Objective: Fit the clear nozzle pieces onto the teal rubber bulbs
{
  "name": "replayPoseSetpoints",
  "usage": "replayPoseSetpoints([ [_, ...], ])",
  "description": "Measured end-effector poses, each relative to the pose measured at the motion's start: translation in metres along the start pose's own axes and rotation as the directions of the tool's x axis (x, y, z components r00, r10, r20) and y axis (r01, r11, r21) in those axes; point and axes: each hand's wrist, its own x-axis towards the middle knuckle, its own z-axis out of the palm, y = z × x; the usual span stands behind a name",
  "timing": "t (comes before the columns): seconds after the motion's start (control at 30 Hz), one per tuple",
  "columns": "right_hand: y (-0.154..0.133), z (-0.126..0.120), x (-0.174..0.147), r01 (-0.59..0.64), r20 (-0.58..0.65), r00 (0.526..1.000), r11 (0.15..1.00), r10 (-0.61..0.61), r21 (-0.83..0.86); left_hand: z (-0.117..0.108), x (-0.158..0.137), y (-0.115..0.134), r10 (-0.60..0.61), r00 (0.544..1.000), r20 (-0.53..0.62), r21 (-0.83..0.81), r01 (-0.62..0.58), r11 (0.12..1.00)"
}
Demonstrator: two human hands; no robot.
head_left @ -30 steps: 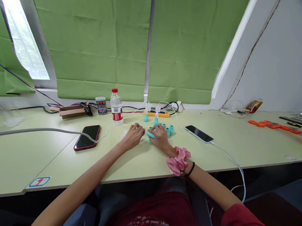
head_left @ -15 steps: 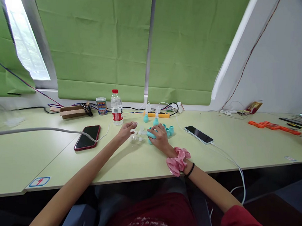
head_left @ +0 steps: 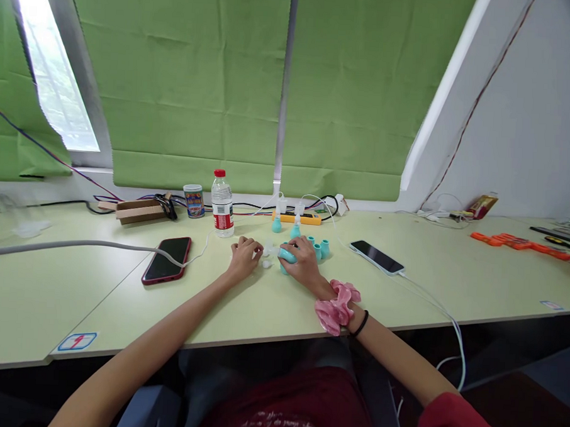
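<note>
My right hand [head_left: 302, 259] is closed around a teal rubber bulb [head_left: 287, 256], which lies on its side with a clear nozzle pointing left. To its left, my left hand [head_left: 245, 259] is low over the table, its fingers curled together; whatever they hold is hidden. Small clear plastic pieces [head_left: 266, 264] lie between the two hands. Just beyond my right hand stand several teal bulbs [head_left: 324, 248] with open necks. Two more upright teal bulbs, one of them with a clear top [head_left: 295, 230], are farther back.
A water bottle [head_left: 223, 211] and a can [head_left: 193, 201] stand at the back left. One phone [head_left: 167, 260] lies left, another phone [head_left: 376, 257] right with a cable. Behind the bulbs is a yellow-orange bar [head_left: 308, 219]. Orange parts [head_left: 520, 243] lie far right.
My left hand has come down toward the table and turned palm down, covering clear pieces that showed before. My right hand keeps its hold on the teal bulb. The view has shifted slightly.
</note>
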Motion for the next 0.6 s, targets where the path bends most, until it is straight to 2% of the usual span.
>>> replayPoseSetpoints([
  [0.13,-0.001,0.0,0.0,0.052,0.02,0.998,0.998,-0.052,0.029,-0.011,-0.004,0.019,0.04,0.999,-0.011,-0.097,-0.041,0.994],
  [0.3,-0.007,0.001,-0.002,0.18,0.074,0.98,0.98,-0.187,0.088,-0.011,-0.01,0.037,0.07,0.996,0.048,-0.161,-0.062,0.985],
  [0.43,-0.013,-0.001,-0.002,0.234,0.084,0.966,0.965,-0.245,0.121,-0.007,-0.01,0.038,0.043,0.996,0.081,-0.179,-0.028,0.983],
  [0.6,-0.016,-0.002,-0.002,0.244,0.068,0.964,0.958,-0.256,0.151,-0.006,-0.006,0.034,-0.036,0.991,0.126,-0.223,0.063,0.973],
])
